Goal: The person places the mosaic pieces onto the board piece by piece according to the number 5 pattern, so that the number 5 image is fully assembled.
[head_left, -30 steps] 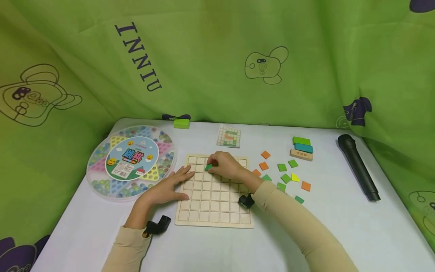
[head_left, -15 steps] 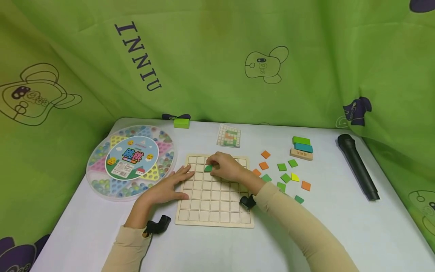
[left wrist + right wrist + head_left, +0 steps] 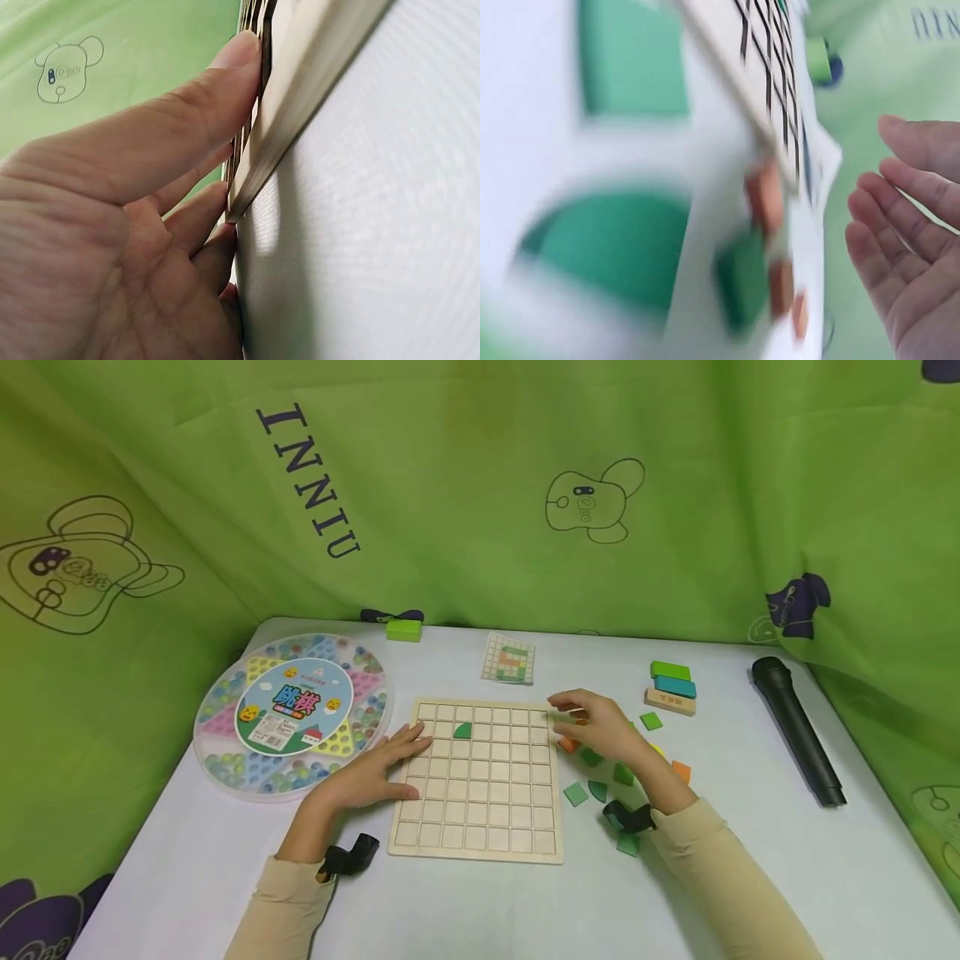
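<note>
A green quarter-circle [image 3: 462, 732] sat on the gridded board [image 3: 476, 791], well in from the desk's [image 3: 457, 910] far edge.
My left hand [image 3: 372, 772] rested on the board, thumb and fingers apart; my right hand [image 3: 606, 731] (holding nothing), fingers apart from its thumb, hung over loose tiles [image 3: 576, 794] toward the desk's right edge. A microphone [image 3: 798, 733] lay near that edge.

"INNIU" runs down the green curtain [image 3: 450, 518]; 跳棋 stands on the round label [image 3: 294, 706]; the wooden block [image 3: 670, 702] bears characters too small to read.
</note>
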`<state>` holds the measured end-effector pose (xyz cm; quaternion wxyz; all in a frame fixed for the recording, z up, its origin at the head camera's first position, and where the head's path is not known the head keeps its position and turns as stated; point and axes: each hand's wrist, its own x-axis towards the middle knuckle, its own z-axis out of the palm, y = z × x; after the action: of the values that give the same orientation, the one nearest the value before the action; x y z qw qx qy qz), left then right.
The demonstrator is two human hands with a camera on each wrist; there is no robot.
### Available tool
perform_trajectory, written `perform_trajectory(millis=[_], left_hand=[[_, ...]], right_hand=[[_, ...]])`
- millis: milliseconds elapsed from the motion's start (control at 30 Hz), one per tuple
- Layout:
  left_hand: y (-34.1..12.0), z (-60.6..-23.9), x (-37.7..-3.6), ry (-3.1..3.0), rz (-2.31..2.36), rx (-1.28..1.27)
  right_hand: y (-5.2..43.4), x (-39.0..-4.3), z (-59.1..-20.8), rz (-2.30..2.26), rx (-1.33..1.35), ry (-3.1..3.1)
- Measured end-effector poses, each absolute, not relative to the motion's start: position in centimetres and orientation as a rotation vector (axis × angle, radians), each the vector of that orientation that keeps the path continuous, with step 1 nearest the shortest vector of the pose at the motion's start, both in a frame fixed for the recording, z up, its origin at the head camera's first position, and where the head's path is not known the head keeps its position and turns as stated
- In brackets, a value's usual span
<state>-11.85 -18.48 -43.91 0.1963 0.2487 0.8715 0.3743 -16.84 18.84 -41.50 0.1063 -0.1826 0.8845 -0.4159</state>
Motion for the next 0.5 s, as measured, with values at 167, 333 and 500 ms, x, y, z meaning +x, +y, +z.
perform_trajectory(millis=[167, 333, 500], left_hand=[[-18.6, -44.0, -11.8, 2.446, 1.046, 0.696], [-18.7, -44.1, -11.9, 2.451, 1.051, 0.699], [-18.5, -44.1, -12.0, 2.448, 1.046, 0.701]], right_hand=[[22.3, -16.3, -42.2, -1.192, -0.37, 2.628], [23.5, -16.4, -42.7, -1.143, -0.352, 2.644], [23.8, -16.7, -43.2, -1.073, -0.364, 2.688]])
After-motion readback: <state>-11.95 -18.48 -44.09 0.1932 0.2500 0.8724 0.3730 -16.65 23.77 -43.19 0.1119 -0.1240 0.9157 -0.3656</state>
